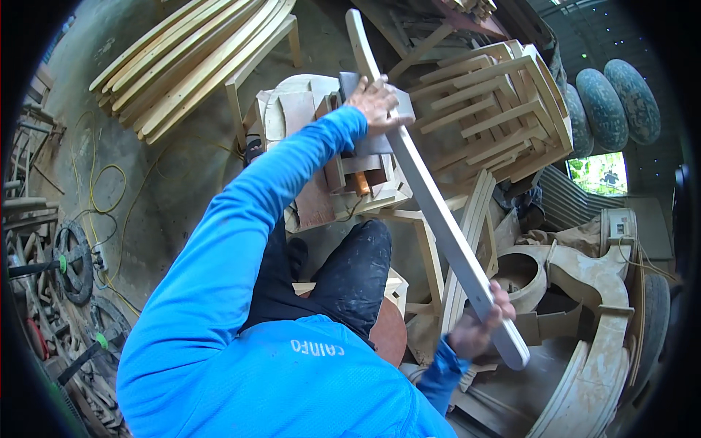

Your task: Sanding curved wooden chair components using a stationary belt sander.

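A long, slightly curved wooden slat (442,204) with rounded ends slants across the view, from the far middle to the near right. My left hand (376,106) lies across its far part, fingers bent over the wood and holding it. Near the slat's close end, my right hand (482,321) is wrapped around it. Under and beside my left hand is a flat grey plate (376,144) on a rough wooden stand (299,109). An orange piece (361,184) juts out just below the plate.
Curved wooden strips (197,55) are stacked at the far left. Slatted wooden frames (504,109) pile up at the far right, with black inner tubes (612,102) beyond. A large carved wooden part (599,285) stands at right. Yellow cable (95,186) snakes over the floor at left.
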Available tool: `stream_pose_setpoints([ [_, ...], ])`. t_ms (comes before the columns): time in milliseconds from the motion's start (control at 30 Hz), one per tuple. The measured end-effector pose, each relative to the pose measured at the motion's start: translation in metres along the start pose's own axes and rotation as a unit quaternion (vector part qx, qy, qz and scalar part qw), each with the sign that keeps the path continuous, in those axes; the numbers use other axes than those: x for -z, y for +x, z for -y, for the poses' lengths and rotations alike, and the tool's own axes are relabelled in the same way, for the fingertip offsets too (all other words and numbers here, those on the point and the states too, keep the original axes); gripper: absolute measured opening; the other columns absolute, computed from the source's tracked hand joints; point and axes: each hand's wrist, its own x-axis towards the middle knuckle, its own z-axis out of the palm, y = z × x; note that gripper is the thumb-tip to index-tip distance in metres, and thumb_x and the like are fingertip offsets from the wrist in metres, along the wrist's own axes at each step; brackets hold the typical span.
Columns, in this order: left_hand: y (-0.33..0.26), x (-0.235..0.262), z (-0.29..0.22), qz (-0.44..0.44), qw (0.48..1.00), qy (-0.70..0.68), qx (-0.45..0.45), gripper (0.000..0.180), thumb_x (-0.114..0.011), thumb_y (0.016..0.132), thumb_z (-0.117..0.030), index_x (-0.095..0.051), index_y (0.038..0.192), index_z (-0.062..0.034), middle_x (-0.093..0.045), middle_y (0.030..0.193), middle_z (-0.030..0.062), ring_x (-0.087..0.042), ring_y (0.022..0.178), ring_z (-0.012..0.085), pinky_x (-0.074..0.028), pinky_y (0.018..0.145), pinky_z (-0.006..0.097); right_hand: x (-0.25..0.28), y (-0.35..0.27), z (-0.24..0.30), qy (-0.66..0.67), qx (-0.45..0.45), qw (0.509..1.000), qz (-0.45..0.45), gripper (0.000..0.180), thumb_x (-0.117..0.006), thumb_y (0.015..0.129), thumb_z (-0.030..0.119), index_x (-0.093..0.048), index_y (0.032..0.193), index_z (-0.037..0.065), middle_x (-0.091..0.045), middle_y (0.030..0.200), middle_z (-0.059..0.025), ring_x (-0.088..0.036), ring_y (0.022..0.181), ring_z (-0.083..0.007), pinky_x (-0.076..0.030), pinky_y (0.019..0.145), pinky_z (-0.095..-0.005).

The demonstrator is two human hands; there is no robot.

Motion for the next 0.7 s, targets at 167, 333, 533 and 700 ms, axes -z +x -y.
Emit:
stream_pose_setpoints([
  [167, 0.018, 0.016, 0.022, 0.024, 0.998, -0.005, 0.053, 0.102, -0.017, 0.088, -0.089, -0.040, 0.158, -0.0181, -0.018, 0.171, 0.0094, -0.002, 0.159, 0.0297, 0.001, 0.127, 0.055, -0.101, 0.031, -0.125, 0.019, 0.003, 1.000, 0.007, 0.019, -0.070, 0.098, 0.022, -0.058, 0.110, 0.014, -0.062, 0.129, -0.0113, -0.057, 0.125, -0.0291, -0.039, 0.115, -0.0500],
  [333, 0.022, 0.027, 0.037, 0.028, 0.997, 0.025, 0.073, 0.099, -0.017, 0.088, -0.089, -0.040, 0.158, -0.0230, -0.019, 0.171, 0.0081, -0.005, 0.159, 0.0298, 0.002, 0.127, 0.057, -0.139, 0.036, -0.179, 0.154, -0.066, 0.986, 0.010, 0.026, -0.070, 0.094, 0.002, -0.058, 0.114, 0.015, -0.060, 0.135, -0.0120, -0.055, 0.127, -0.0271, -0.039, 0.115, -0.0462],
  [533, -0.005, 0.044, 0.010, 0.081, 0.987, 0.117, -0.069, 0.081, -0.020, 0.098, -0.078, -0.067, 0.133, -0.0210, -0.057, 0.143, 0.0091, -0.041, 0.142, 0.0291, -0.015, 0.124, 0.058, -0.026, -0.034, -0.103, 0.087, -0.162, 0.982, -0.043, 0.035, -0.074, 0.090, 0.003, -0.058, 0.119, 0.016, -0.056, 0.136, -0.0089, -0.050, 0.131, -0.0259, -0.040, 0.116, -0.0471],
  [700, -0.088, -0.009, -0.118, -0.075, 0.973, 0.026, -0.218, 0.058, -0.043, 0.102, -0.060, -0.080, 0.092, -0.0153, -0.076, 0.090, 0.0039, -0.067, 0.089, 0.0267, -0.042, 0.103, 0.045, 0.117, -0.042, 0.089, -0.095, -0.112, 0.989, 0.005, 0.040, -0.073, 0.089, 0.020, -0.052, 0.122, 0.014, -0.055, 0.127, -0.0115, -0.049, 0.124, -0.0248, -0.036, 0.111, -0.0456],
])
